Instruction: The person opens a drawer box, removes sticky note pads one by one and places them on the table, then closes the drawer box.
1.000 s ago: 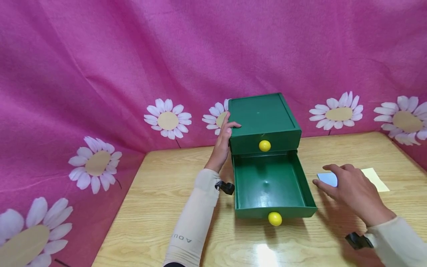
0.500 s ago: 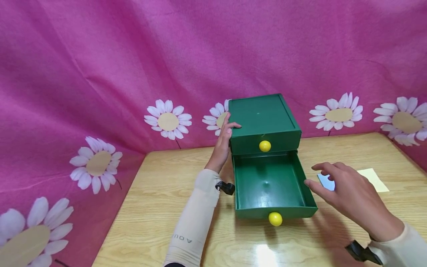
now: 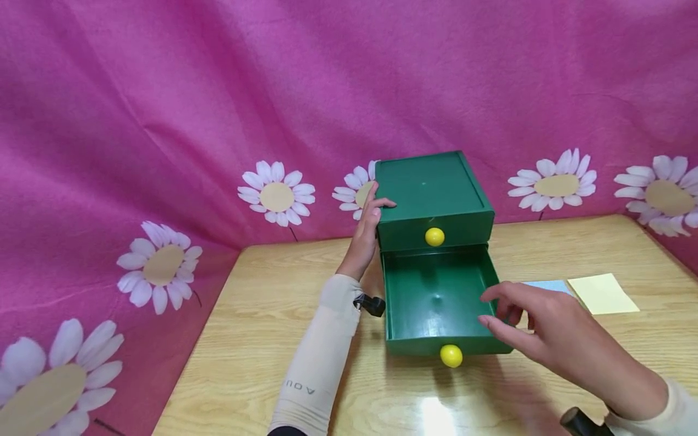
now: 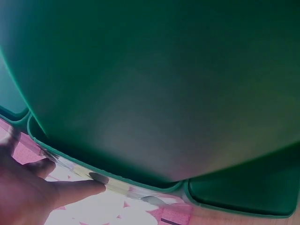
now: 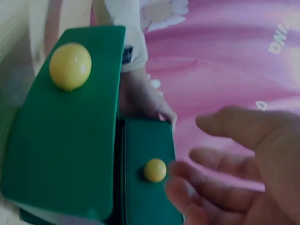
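In the head view, a small green drawer unit stands on the table. Its lower drawer is pulled out and looks bare inside; the upper drawer is pushed in. Each front carries a round yellow knob. My left hand rests against the unit's left side, a finger over the top edge. Over the right wall of the lower drawer hovers my right hand, thumb and fingers apart and loosely bent, holding nothing. Whether it touches the wall I cannot tell. In the right wrist view its fingers also appear empty.
Right of the drawer unit, a blue paper note and a pale yellow paper note lie on the wooden table. The right hand partly covers the blue one. A pink cloth with daisies hangs behind.
My right hand has moved left and slightly nearer, from above the paper notes to the lower drawer's right wall, uncovering more of the yellow note. The left hand and drawers stay put.
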The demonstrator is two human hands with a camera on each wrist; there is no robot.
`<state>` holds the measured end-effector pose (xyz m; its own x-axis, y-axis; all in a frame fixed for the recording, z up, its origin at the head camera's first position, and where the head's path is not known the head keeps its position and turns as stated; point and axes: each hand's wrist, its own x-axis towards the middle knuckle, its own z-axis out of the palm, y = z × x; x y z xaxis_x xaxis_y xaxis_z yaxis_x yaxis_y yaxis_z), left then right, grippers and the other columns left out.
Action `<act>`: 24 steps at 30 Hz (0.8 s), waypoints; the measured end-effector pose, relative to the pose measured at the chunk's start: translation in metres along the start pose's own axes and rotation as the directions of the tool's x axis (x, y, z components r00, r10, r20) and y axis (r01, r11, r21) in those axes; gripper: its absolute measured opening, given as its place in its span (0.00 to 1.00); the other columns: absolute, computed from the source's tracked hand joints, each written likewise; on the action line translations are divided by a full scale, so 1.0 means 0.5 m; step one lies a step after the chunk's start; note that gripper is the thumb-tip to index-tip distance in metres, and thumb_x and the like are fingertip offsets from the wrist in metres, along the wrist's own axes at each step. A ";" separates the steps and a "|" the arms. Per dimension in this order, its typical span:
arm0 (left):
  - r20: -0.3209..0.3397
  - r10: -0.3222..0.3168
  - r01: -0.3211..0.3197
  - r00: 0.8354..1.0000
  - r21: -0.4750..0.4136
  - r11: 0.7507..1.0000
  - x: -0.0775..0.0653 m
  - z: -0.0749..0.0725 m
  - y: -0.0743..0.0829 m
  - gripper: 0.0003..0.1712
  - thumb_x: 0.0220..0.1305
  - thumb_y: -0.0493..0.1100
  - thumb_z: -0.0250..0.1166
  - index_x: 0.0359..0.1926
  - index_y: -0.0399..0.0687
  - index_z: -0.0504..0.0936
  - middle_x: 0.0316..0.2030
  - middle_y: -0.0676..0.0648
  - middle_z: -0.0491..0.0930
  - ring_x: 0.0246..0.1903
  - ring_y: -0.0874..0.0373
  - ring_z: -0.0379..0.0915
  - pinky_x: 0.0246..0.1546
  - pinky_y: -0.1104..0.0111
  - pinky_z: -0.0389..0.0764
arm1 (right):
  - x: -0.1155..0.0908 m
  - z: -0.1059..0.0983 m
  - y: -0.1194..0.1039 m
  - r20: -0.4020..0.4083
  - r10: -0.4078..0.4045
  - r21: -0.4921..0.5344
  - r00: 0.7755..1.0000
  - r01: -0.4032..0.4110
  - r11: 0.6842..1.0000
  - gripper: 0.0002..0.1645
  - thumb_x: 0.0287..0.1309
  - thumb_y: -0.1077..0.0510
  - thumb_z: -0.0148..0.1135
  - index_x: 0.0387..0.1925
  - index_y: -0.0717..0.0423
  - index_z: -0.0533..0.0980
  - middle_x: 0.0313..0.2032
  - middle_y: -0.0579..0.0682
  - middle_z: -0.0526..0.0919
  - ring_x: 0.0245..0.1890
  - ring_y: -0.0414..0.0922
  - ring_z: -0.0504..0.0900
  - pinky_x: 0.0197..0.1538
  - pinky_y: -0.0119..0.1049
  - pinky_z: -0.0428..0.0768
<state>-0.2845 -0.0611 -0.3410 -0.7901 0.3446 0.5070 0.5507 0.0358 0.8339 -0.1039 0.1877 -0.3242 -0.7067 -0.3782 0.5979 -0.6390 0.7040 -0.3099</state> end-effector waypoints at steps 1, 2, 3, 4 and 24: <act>0.001 0.001 -0.001 1.000 -0.001 1.000 0.000 0.000 0.000 0.21 0.70 0.45 0.34 0.53 0.41 0.66 0.70 0.49 0.36 0.68 0.58 0.31 0.62 0.47 0.40 | 0.000 0.002 -0.004 0.019 -0.036 0.021 0.999 0.036 0.999 0.20 0.38 0.54 0.72 0.35 0.37 0.73 0.21 0.26 0.70 0.20 0.25 0.67 0.22 0.17 0.62; 0.000 0.004 -0.004 1.000 -0.002 1.000 0.001 0.000 0.000 0.21 0.70 0.45 0.34 0.53 0.41 0.66 0.70 0.49 0.37 0.68 0.58 0.31 0.62 0.47 0.40 | -0.001 0.005 -0.009 0.040 -0.071 0.034 0.997 0.069 0.997 0.20 0.38 0.55 0.72 0.35 0.37 0.73 0.21 0.25 0.70 0.21 0.25 0.67 0.23 0.16 0.63; -0.002 0.006 -0.006 1.000 -0.002 1.000 0.001 0.001 0.000 0.21 0.70 0.45 0.34 0.54 0.41 0.66 0.70 0.48 0.37 0.68 0.58 0.31 0.62 0.47 0.40 | -0.003 0.008 -0.013 0.070 -0.091 0.039 0.993 0.089 0.995 0.20 0.40 0.54 0.71 0.36 0.36 0.72 0.21 0.24 0.69 0.21 0.24 0.67 0.24 0.17 0.64; -0.005 0.007 -0.007 1.000 0.000 1.000 0.002 0.001 -0.001 0.21 0.70 0.45 0.34 0.54 0.41 0.66 0.70 0.48 0.37 0.68 0.57 0.31 0.62 0.47 0.40 | -0.006 0.010 -0.018 0.116 -0.092 0.054 0.989 0.086 0.995 0.19 0.42 0.53 0.70 0.37 0.35 0.72 0.22 0.24 0.68 0.21 0.24 0.67 0.25 0.18 0.65; -0.020 -0.007 0.008 1.000 0.018 1.000 0.002 0.002 -0.002 0.20 0.70 0.45 0.34 0.53 0.41 0.67 0.70 0.48 0.38 0.68 0.58 0.32 0.62 0.48 0.41 | -0.027 0.052 -0.023 0.576 0.036 0.140 0.817 -0.142 0.980 0.20 0.53 0.35 0.52 0.46 0.36 0.73 0.25 0.26 0.75 0.21 0.26 0.70 0.24 0.26 0.71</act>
<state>-0.2856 -0.0600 -0.3417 -0.7992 0.3258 0.5052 0.5495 0.0553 0.8336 -0.0949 0.1690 -0.3476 -0.7752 -0.6296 0.0517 -0.5682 0.6592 -0.4925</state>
